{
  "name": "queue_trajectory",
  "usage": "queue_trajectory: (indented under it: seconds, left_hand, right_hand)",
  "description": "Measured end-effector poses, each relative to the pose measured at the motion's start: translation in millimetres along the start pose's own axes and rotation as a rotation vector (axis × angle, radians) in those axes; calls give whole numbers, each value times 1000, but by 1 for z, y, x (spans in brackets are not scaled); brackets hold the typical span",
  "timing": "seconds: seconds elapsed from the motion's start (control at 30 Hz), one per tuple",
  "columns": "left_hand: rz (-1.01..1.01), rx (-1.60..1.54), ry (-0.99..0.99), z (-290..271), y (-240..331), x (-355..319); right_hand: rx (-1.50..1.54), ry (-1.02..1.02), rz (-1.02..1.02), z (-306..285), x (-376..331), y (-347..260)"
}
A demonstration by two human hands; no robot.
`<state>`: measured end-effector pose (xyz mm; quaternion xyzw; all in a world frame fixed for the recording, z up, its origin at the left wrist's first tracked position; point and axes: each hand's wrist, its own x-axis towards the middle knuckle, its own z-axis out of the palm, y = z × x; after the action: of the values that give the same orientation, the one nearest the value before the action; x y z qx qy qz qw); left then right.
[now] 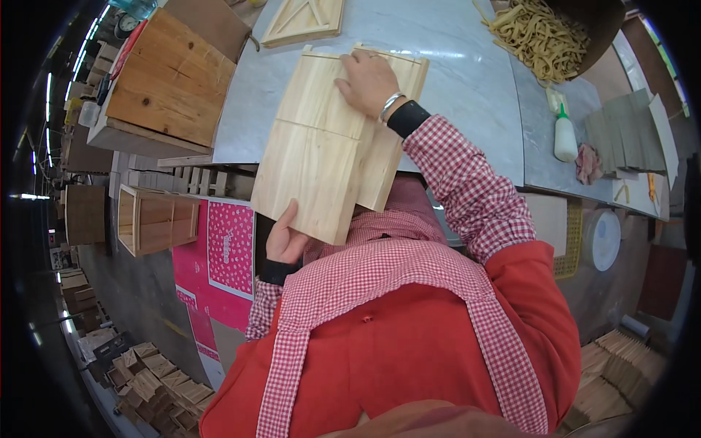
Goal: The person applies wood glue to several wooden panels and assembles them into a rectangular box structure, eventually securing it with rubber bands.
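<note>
A pale wooden panel (307, 164) with a thin groove across its middle lies tilted over the table's near edge, close to my lap. Beneath its right side, a second pale wooden panel (383, 160) shows, partly covered. My left hand (286, 241) grips the near left corner of the upper panel, thumb on top and fingers underneath. At the far end, the bent fingers of my right hand (367, 84) hold the upper panel's right edge, just above the second panel. Part of the right fingertips' contact is hidden.
A framed wooden panel (303, 20) lies at the table's far side. An orange-brown wooden box (171, 77) stands left. Rubber-band-like tan strips (544, 36) spill from a container at far right. A white glue bottle (564, 137), crumpled cloth (588, 164) and grey stacked sheets (628, 135) are right.
</note>
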<state>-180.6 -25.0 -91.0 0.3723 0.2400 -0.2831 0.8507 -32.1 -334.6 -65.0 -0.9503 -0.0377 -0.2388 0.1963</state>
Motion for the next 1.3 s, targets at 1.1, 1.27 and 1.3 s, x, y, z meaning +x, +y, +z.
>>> queue_trajectory:
  seconds: [1.1, 1.27, 1.3]
  left_hand:
    - [-127, -158, -64, -14, -16, 25]
    - [-106, -165, -55, -12, -16, 24]
    - [-95, -160, -41, -11, -17, 23]
  right_hand:
    - [537, 1095, 584, -213, -189, 210]
    - [550, 750, 673, -161, -115, 173]
    - [585, 729, 638, -143, -101, 164]
